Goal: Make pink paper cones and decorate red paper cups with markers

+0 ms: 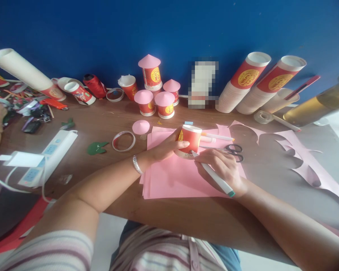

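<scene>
And the cup (195, 138) is held over the pink paper (172, 186), gripped in L hand (168, 147), fingers wrapped round its side, thumb laid across the front. Pen (217, 178) is pinched in R hand (224, 165), fingers closed, its tip held at the cup's lower part, nr thin dark lines. Scissors (229, 150) are seen just behind R hand; pink-topped cups (164, 99) are grouped nr blue wall (101, 34).

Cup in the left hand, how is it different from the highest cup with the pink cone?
The held cup shows a bare white top end; the highest cup wears a pink cone. The left hand grips the held cup; no hand touches the highest cup. Both are red with yellow print.
</scene>
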The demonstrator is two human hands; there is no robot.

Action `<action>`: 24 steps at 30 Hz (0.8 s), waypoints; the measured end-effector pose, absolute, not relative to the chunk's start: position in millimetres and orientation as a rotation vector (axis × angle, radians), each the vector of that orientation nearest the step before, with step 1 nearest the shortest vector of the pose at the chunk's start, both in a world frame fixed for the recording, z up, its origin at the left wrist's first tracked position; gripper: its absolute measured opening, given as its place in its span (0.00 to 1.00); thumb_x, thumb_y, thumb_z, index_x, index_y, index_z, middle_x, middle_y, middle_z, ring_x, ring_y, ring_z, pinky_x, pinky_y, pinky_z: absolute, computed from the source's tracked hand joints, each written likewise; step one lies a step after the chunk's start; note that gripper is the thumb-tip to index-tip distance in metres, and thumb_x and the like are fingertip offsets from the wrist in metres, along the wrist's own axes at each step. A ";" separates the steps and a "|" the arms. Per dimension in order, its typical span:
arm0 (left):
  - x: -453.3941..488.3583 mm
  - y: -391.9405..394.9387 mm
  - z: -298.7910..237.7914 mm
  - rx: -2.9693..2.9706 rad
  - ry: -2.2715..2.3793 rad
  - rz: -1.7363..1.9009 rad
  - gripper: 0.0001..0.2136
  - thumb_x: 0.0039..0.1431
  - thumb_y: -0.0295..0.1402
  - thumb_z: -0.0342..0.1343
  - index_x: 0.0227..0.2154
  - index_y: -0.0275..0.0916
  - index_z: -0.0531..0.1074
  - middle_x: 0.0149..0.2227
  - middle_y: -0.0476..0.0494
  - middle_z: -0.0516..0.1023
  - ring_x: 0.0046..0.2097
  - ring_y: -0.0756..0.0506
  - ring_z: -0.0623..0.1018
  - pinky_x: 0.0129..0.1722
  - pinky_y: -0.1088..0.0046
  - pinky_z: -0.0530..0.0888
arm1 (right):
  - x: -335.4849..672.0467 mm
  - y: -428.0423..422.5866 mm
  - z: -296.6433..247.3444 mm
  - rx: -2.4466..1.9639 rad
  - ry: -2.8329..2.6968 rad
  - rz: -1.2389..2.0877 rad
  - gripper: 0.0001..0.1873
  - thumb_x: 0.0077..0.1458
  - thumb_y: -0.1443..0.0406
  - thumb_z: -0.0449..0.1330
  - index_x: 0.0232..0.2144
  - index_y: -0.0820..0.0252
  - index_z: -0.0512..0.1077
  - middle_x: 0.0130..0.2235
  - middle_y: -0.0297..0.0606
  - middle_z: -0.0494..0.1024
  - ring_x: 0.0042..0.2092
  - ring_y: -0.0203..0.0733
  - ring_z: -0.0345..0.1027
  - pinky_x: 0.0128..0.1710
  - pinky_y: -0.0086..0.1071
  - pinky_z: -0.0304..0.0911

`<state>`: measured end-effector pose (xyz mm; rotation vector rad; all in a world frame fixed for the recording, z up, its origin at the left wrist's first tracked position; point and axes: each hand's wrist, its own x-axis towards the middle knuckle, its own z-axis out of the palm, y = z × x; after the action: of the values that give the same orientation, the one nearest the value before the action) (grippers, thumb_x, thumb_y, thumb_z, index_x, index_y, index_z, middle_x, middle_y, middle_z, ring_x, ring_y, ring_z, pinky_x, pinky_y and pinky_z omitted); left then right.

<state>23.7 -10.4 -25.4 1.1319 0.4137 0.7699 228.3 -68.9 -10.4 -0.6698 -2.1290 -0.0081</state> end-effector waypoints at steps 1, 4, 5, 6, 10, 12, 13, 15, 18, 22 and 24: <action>23.3 -10.7 -25.4 1.127 0.434 0.768 0.20 0.63 0.34 0.60 0.57 0.39 0.68 0.52 0.36 0.80 0.52 0.39 0.79 0.47 0.65 0.75 | 228.4 -68.6 -10.3 -0.676 -2.125 -0.015 0.10 0.61 0.76 0.61 0.41 0.57 0.72 0.31 0.34 0.79 0.30 0.38 0.74 0.31 0.31 0.69; 21.9 -11.0 -26.3 1.118 0.487 0.766 0.20 0.62 0.34 0.62 0.55 0.39 0.69 0.49 0.38 0.80 0.47 0.42 0.79 0.44 0.67 0.75 | 228.1 -68.2 -9.6 -0.685 -2.106 -0.043 0.09 0.62 0.76 0.60 0.39 0.57 0.72 0.30 0.33 0.79 0.28 0.37 0.73 0.29 0.30 0.68; 21.5 -10.9 -26.7 1.117 0.491 0.765 0.19 0.62 0.34 0.62 0.55 0.39 0.69 0.48 0.38 0.80 0.46 0.42 0.79 0.43 0.68 0.74 | 227.9 -68.3 -9.3 -0.690 -2.102 -0.051 0.09 0.62 0.76 0.60 0.39 0.57 0.72 0.30 0.33 0.78 0.28 0.37 0.73 0.29 0.30 0.68; 21.2 -10.9 -27.0 1.116 0.491 0.763 0.19 0.62 0.34 0.62 0.55 0.39 0.69 0.48 0.38 0.80 0.45 0.43 0.79 0.43 0.68 0.74 | 227.7 -68.5 -9.0 -0.698 -2.100 -0.057 0.09 0.62 0.76 0.60 0.39 0.57 0.72 0.30 0.33 0.78 0.28 0.37 0.73 0.29 0.30 0.68; 21.0 -10.8 -27.1 1.109 0.481 0.746 0.18 0.63 0.35 0.61 0.54 0.38 0.70 0.48 0.38 0.80 0.43 0.44 0.79 0.42 0.68 0.74 | 227.2 -69.4 -7.4 -0.727 -2.098 -0.065 0.11 0.59 0.77 0.62 0.38 0.57 0.71 0.28 0.32 0.78 0.28 0.37 0.74 0.29 0.30 0.68; 21.1 -10.8 -27.1 1.105 0.477 0.746 0.17 0.63 0.35 0.61 0.53 0.38 0.70 0.47 0.38 0.80 0.43 0.44 0.79 0.42 0.68 0.74 | 227.4 -69.6 -6.7 -0.724 -2.096 -0.071 0.12 0.58 0.78 0.62 0.38 0.57 0.71 0.28 0.32 0.78 0.28 0.38 0.75 0.29 0.30 0.68; 21.2 -10.8 -27.2 1.103 0.475 0.745 0.18 0.63 0.35 0.62 0.53 0.38 0.70 0.47 0.38 0.80 0.43 0.44 0.79 0.42 0.67 0.74 | 227.7 -69.7 -6.3 -0.723 -2.097 -0.075 0.12 0.58 0.78 0.61 0.38 0.57 0.71 0.28 0.33 0.78 0.28 0.38 0.75 0.29 0.30 0.68; 21.2 -10.7 -27.5 1.098 0.472 0.745 0.18 0.63 0.35 0.62 0.54 0.38 0.70 0.47 0.38 0.80 0.42 0.44 0.79 0.42 0.67 0.75 | 228.2 -70.0 -5.7 -0.723 -2.093 -0.083 0.12 0.57 0.78 0.61 0.38 0.57 0.71 0.29 0.33 0.79 0.29 0.38 0.75 0.30 0.31 0.70; 21.7 -10.7 -27.1 1.098 0.463 0.757 0.19 0.62 0.35 0.62 0.55 0.39 0.70 0.48 0.39 0.80 0.43 0.43 0.79 0.42 0.68 0.75 | 228.6 -70.8 -5.4 -0.708 -2.083 -0.080 0.13 0.57 0.78 0.61 0.38 0.56 0.71 0.29 0.33 0.78 0.29 0.38 0.75 0.31 0.31 0.71; 23.3 -11.8 -23.2 1.119 0.427 0.777 0.18 0.63 0.34 0.60 0.54 0.40 0.71 0.46 0.39 0.81 0.47 0.41 0.79 0.45 0.67 0.74 | 228.1 -72.3 -7.4 -0.656 -2.114 -0.034 0.13 0.58 0.78 0.61 0.39 0.57 0.70 0.29 0.33 0.78 0.28 0.37 0.73 0.31 0.31 0.71; 23.7 -12.7 -21.0 1.137 0.440 0.781 0.15 0.62 0.35 0.61 0.51 0.39 0.73 0.44 0.40 0.81 0.47 0.41 0.79 0.46 0.66 0.74 | 227.7 -72.8 -9.1 -0.647 -2.122 -0.017 0.13 0.58 0.78 0.60 0.39 0.56 0.70 0.29 0.33 0.77 0.28 0.37 0.72 0.31 0.32 0.71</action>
<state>23.7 -12.7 -21.0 1.1375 0.4401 0.7809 227.7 -72.8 -9.1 -0.6472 -2.1219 -0.0166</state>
